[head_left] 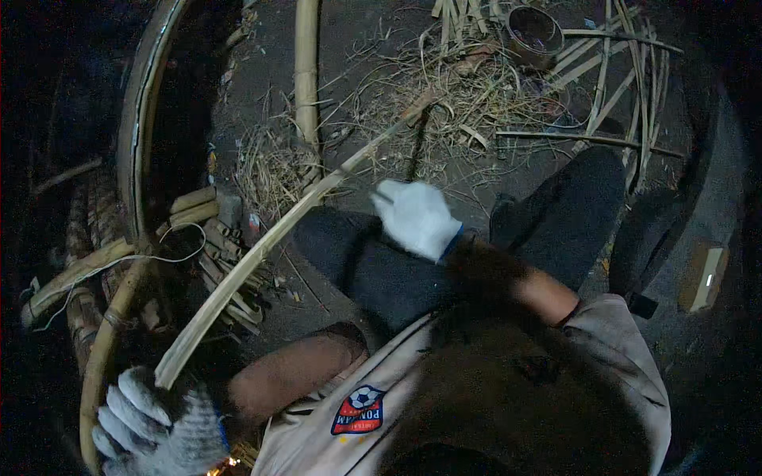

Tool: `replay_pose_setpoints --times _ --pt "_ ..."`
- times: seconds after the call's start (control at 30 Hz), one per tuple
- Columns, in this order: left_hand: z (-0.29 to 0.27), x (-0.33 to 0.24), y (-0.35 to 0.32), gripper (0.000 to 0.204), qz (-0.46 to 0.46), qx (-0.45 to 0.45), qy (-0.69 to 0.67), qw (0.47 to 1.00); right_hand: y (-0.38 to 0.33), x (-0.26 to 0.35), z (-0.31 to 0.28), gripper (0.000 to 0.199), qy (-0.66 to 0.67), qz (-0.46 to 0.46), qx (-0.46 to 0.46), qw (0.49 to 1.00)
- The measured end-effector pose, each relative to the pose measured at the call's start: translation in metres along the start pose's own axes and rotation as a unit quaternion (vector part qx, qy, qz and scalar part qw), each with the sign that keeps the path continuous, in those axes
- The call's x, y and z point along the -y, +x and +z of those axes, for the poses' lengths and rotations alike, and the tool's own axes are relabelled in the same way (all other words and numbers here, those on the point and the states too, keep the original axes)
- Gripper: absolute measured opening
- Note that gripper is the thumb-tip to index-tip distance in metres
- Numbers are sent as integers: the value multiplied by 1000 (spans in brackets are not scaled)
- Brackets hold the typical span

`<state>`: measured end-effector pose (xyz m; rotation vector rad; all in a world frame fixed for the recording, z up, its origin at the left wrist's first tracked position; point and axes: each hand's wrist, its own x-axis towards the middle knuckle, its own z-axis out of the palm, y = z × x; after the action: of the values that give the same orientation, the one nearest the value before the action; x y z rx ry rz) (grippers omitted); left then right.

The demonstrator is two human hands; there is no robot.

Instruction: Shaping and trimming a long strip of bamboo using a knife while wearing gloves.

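A long, pale split bamboo strip runs slantwise from the lower left up to the litter at the middle top. My left hand, in a whitish knit glove, has its fingers curled around the strip's near end. Over my dark-trousered lap is my right hand, also in a white glove, closed and slightly blurred. A thin dark streak rises from it toward the strip's far end; whether this is a blade or a shadow I cannot tell. What the right fingers hold is hidden.
A bamboo pole lies ahead, beside tangled shavings. A round container and crossed bamboo slats are at the far right. Left are a curved bamboo frame, a white cord and cut bamboo pieces.
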<state>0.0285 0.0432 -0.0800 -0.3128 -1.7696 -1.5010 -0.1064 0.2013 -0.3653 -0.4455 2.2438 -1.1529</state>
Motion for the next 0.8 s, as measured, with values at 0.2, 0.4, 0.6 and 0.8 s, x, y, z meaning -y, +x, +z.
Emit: replay_pose_setpoints --times 0.2,0.4,0.6,0.8 --pt "-4 5 -1 29 -1 -4 14 1000 2 10 -13 33 -32 0 9 999" --pt "0 15 5 28 -8 -3 9 1000 50 -69 -3 35 -99 -5 17 995" --pt "-13 4 3 28 0 -29 70 997 37 -38 1 37 -68 -44 1 997" --pt "-18 16 7 28 -12 -46 107 993 84 -85 -5 39 -121 10 23 992"
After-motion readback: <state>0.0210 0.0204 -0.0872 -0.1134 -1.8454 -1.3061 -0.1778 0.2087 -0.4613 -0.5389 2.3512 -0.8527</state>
